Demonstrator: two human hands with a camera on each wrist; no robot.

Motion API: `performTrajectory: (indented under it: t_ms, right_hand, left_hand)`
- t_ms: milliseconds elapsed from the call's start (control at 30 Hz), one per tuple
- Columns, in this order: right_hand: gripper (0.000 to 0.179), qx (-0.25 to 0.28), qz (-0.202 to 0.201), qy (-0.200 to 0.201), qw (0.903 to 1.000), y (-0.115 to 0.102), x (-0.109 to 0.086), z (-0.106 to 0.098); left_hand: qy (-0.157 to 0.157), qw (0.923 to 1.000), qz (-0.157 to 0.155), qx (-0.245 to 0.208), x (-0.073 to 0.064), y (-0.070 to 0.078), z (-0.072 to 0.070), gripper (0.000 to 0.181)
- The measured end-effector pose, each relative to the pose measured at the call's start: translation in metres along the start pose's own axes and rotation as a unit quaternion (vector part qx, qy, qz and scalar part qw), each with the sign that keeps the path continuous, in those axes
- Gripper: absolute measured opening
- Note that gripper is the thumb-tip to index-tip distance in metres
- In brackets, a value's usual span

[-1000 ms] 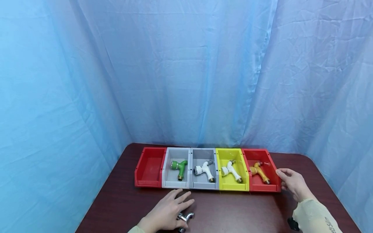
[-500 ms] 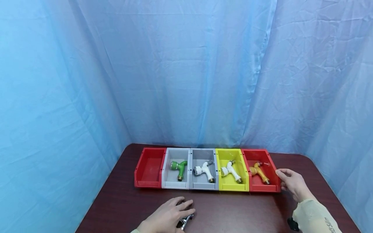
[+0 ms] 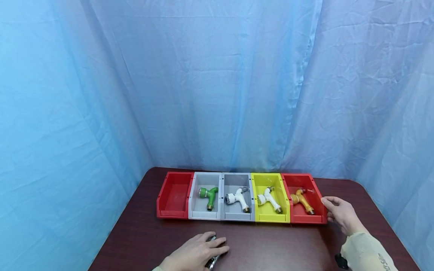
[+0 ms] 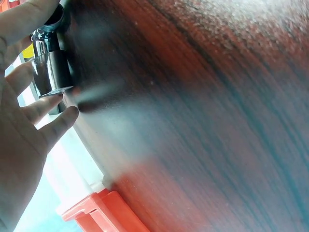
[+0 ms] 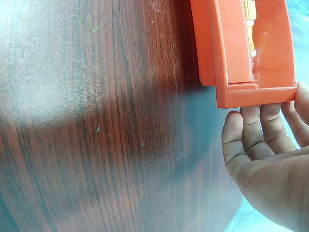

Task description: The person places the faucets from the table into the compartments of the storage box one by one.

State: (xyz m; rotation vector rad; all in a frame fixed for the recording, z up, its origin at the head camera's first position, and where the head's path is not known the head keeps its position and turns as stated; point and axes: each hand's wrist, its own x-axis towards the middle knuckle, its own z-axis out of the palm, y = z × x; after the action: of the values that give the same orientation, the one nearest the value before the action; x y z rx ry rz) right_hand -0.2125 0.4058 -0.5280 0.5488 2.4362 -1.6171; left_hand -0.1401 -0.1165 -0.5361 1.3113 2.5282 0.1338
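Note:
My left hand [image 3: 194, 252] holds a chrome faucet [image 3: 213, 261] low over the table at the front, its fingers spread around it. The hand hides much of the faucet in the head view; the left wrist view shows its shiny barrel [image 4: 52, 72] among the fingers. On the far right, my right hand [image 3: 342, 214] grips the side wall of a red bin [image 3: 308, 219], thumb at the rim and other fingers against the outside. An orange-yellow faucet [image 3: 303, 199] lies in that bin.
Left of it stand a yellow bin [image 3: 272, 218] and a grey bin [image 3: 237, 216], each with a white faucet, then a light grey bin [image 3: 204, 215] with a green faucet [image 3: 211, 197]. A red bin [image 3: 172, 214] ends the row. Blue curtains [image 3: 217, 82] surround the table [image 3: 271, 244].
My left hand has drawn slightly toward the table's front and closed in around the chrome faucet, which has turned and is more covered. The right hand and the bins have stayed in place.

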Motion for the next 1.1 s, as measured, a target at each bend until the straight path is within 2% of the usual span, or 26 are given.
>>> performTrajectory:
  t_ms: [233,433,700,1100]
  right_hand:
    - [0.069,-0.002,0.0,0.001,1.0,-0.0004,-0.0004,-0.0002]
    - [0.07,-0.003,0.002,0.002,1.0,-0.0003,-0.0001,-0.0001]
    - [0.071,-0.001,0.003,0.001,1.0,0.0,-0.0002,0.0003]
    - [0.074,0.0,0.003,0.0,1.0,0.0025,0.0003,-0.0001]
  left_hand:
    - [0.013,0.9997,0.018,0.012,0.0003,0.0,0.0008,0.066]
    - [0.01,0.9993,0.031,0.021,-0.0002,-0.0011,0.0033,0.065]
    - [0.027,0.9991,0.034,0.004,0.0023,-0.0036,0.0039,0.062]
    - [-0.003,0.9995,-0.01,-0.03,0.0021,-0.0025,0.0017,0.07]
